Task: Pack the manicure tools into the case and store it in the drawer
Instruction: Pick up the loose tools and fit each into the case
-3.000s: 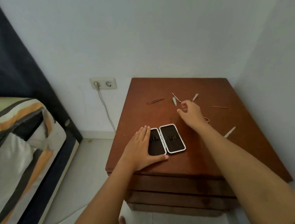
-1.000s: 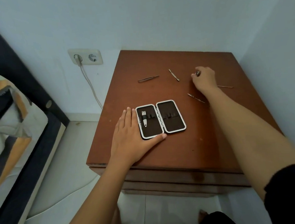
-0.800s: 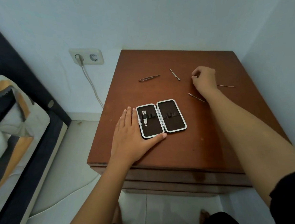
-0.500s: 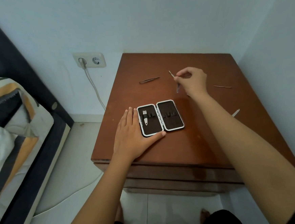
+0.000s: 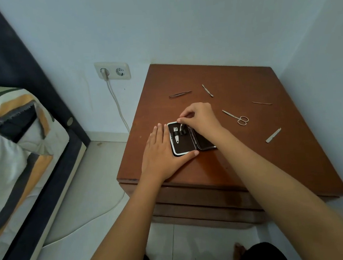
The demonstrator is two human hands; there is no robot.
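Note:
An open white-rimmed case (image 5: 185,148) with a dark lining lies on the brown nightstand (image 5: 241,165). A nail clipper (image 5: 176,136) sits in its left half. My left hand (image 5: 164,153) lies flat on the nightstand, pressing against the case's left edge. My right hand (image 5: 199,117) is over the case, pinching a small metal tool (image 5: 181,127) at the elastic loops. Loose on the top are tweezers (image 5: 179,94), a cuticle pusher (image 5: 207,90), scissors (image 5: 236,117), a thin pick (image 5: 262,103) and a nail file (image 5: 273,135).
The nightstand's drawer fronts (image 5: 203,203) are shut below the top edge. Walls close in behind and to the right. A wall socket (image 5: 112,71) with a cable is at the left, and a bed (image 5: 13,142) stands further left.
My right hand picked a small tool from the far right of the nightstand and carried it back over the case's left half. My left hand stayed on the case.

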